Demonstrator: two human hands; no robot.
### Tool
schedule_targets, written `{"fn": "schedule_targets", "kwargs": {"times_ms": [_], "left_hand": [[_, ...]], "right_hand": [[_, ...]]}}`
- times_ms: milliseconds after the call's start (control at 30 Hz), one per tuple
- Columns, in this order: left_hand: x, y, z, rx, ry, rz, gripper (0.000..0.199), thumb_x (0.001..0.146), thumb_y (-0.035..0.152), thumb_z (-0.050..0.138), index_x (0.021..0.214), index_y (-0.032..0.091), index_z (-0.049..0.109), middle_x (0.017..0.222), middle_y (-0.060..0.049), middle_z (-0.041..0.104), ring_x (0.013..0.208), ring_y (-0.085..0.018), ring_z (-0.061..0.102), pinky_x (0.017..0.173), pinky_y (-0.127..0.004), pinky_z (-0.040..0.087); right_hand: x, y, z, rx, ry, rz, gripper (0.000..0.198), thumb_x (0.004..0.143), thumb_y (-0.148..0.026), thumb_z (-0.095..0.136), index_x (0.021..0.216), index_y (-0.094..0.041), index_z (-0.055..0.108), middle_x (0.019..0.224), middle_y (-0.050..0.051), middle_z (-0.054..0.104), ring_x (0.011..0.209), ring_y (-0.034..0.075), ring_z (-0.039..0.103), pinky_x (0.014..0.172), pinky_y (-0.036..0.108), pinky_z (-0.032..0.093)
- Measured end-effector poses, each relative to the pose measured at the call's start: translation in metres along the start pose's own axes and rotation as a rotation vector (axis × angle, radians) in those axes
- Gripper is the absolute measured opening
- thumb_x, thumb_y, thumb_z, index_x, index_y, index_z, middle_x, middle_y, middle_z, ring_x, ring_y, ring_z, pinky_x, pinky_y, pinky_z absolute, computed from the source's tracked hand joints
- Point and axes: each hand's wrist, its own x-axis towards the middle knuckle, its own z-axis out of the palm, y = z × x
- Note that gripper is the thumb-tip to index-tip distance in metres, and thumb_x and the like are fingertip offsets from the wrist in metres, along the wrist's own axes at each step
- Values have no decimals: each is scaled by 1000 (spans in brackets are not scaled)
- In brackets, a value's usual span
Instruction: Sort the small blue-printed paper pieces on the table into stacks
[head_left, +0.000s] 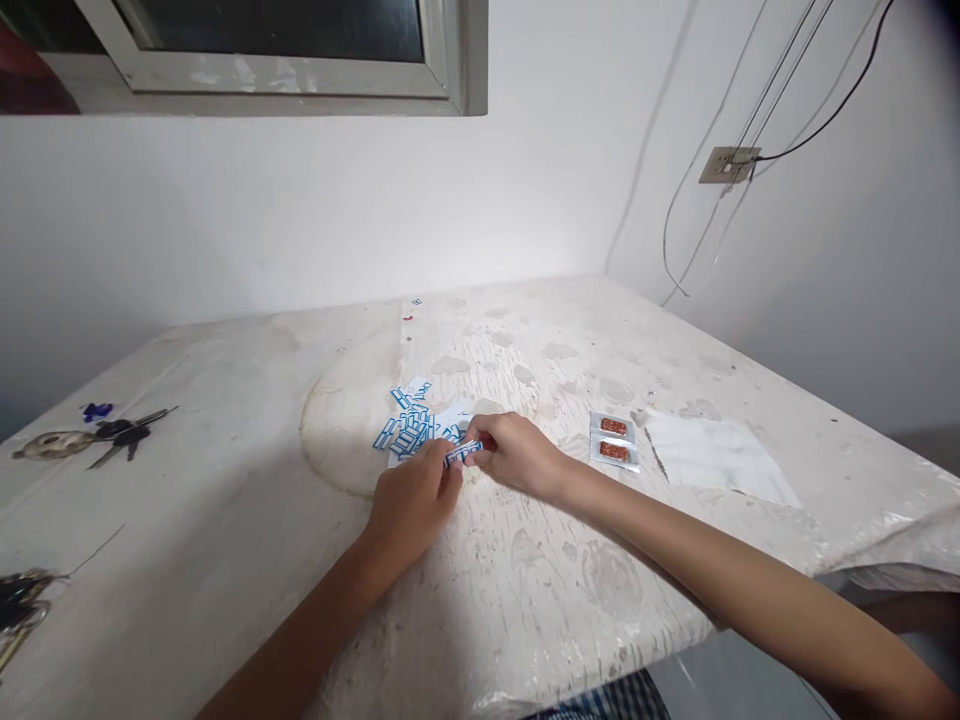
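Between the fingertips of both my hands is a small white paper piece with blue print (463, 452). My left hand (412, 495) pinches its left end, and my right hand (517, 452) pinches its right end with curled fingers. Just beyond my hands lies a loose pile of similar blue-and-white paper pieces (411, 425), partly covered by my fingers. To the right of my right hand a silver blister pack (614, 441) with two reddish-brown windows rests on the table. My fingers hide part of the held piece.
A white cloth or paper sheet (712, 458) lies right of the blister pack. Keys (127, 432) with a beige fob (54, 444) sit at the left, near a small blue item (97, 411). A dark metallic object (26, 605) is at the left edge. The table (247, 400) meets the wall behind.
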Motion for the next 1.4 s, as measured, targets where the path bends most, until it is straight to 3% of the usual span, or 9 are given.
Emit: {"fn": "schedule_targets", "kwargs": {"times_ms": [133,300,400,500,667,900,1033,1267,1400], "left_hand": [[1,0,0,30,-2,1,25,89,30,26,93,21,49,84,-1,61,70,-16,58,52,-26,27],[0,0,1,25,-3,0,26,89,29,25,99,21,49,91,-2,62,75,-17,58,56,-27,32],[0,-1,1,29,-10,-7,27,89,29,25,100,21,48,94,-2,62,78,-17,58,58,-27,33],[0,-1,1,34,-12,-4,27,90,29,24,100,21,48,93,-2,62,75,-16,58,57,-27,33],[0,-1,2,31,0,6,27,89,28,24,99,21,48,92,-1,62,75,-17,58,57,-27,33],[1,0,2,42,-20,-9,27,89,29,24,100,21,48,92,-2,63,75,-17,59,57,-27,33],[0,-2,4,36,-6,-15,27,89,28,27,105,21,47,95,-2,62,78,-17,60,58,-27,35],[-2,-2,3,43,-12,-3,27,88,27,26,99,20,49,89,-2,62,73,-16,59,56,-26,34],[-2,-2,4,10,-23,-17,27,89,27,27,103,20,49,93,-3,62,77,-16,59,59,-25,35]], "right_hand": [[1,-3,-3,-40,-5,4,10,72,-25,63,77,-19,58,60,-3,50,54,8,40,51,22,24],[-1,3,-36,-37,33,28,19,82,-36,49,85,-19,59,75,3,58,63,12,47,56,24,30],[-7,8,-51,-100,-99,61,16,80,-31,50,81,-19,60,81,6,58,62,12,48,54,24,30],[-13,4,-49,-217,-187,71,11,72,-23,57,82,-19,60,84,6,55,58,11,46,51,24,28],[-18,-9,-36,-295,-160,66,21,68,-10,53,87,-18,57,83,7,55,57,11,43,50,25,25],[-15,8,-39,-203,-93,38,13,70,-14,51,59,-19,54,56,0,52,48,9,38,48,25,22],[-13,3,-44,-35,-63,57,13,75,-20,51,64,-19,59,54,0,54,48,9,41,48,24,27],[-10,-18,-49,743,-156,212,16,73,-28,59,81,-14,59,72,5,65,63,13,60,63,29,47],[-10,-20,-49,768,-170,245,21,71,-32,62,81,-14,61,72,6,65,69,15,62,65,29,48]]}}
